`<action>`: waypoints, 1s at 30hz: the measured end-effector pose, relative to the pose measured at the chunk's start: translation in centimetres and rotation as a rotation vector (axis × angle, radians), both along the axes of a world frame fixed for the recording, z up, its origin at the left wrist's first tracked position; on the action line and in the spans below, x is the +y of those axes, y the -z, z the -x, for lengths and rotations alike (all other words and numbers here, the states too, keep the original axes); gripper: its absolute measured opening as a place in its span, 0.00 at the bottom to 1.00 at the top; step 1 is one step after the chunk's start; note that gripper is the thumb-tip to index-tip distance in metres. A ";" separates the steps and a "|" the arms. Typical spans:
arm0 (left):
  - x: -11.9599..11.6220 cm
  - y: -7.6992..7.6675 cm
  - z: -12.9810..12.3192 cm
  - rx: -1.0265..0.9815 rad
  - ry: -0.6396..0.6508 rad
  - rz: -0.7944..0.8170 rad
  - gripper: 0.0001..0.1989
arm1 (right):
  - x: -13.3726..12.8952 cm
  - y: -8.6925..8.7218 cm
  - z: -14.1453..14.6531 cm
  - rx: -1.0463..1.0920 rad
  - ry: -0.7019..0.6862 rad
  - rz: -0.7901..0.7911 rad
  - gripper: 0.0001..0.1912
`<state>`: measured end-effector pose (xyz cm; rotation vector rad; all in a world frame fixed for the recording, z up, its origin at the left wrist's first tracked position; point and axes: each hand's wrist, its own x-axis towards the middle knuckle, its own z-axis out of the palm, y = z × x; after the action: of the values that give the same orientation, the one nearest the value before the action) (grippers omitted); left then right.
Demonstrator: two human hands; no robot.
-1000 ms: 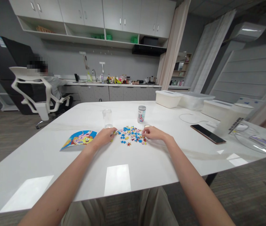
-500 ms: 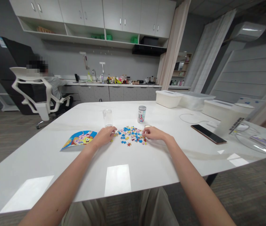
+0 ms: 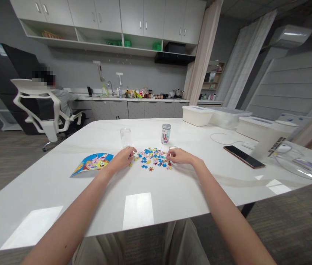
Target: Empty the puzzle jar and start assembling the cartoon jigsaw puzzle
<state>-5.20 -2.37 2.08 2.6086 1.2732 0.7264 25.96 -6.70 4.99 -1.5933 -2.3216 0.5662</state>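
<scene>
The left hand (image 3: 123,158) and right hand (image 3: 180,156) are resting half-curled beside puzzle pieces (image 3: 152,157), any grip unclear, a forward left nudge possibly toppling the clear jar (image 3: 125,137).

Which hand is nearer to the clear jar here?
The left. The left hand is just on the near side of the clear jar; the right hand is farther off, at the right edge of the puzzle pieces.
</scene>
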 end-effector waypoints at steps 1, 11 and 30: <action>-0.1 -0.2 -0.1 -0.044 -0.004 0.030 0.12 | 0.0 0.0 0.0 -0.001 0.000 -0.004 0.11; -4.3 -3.2 -3.2 -0.299 0.434 0.658 0.17 | -0.1 -0.3 0.3 -0.036 0.005 -0.071 0.11; -4.9 -2.3 -4.6 0.153 0.512 0.148 0.12 | -1.0 -0.9 0.2 0.237 -0.096 0.459 0.13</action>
<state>-0.56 -7.29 4.37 2.7252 0.6035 0.3351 25.77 -7.70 5.85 -1.4881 -2.1993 1.3129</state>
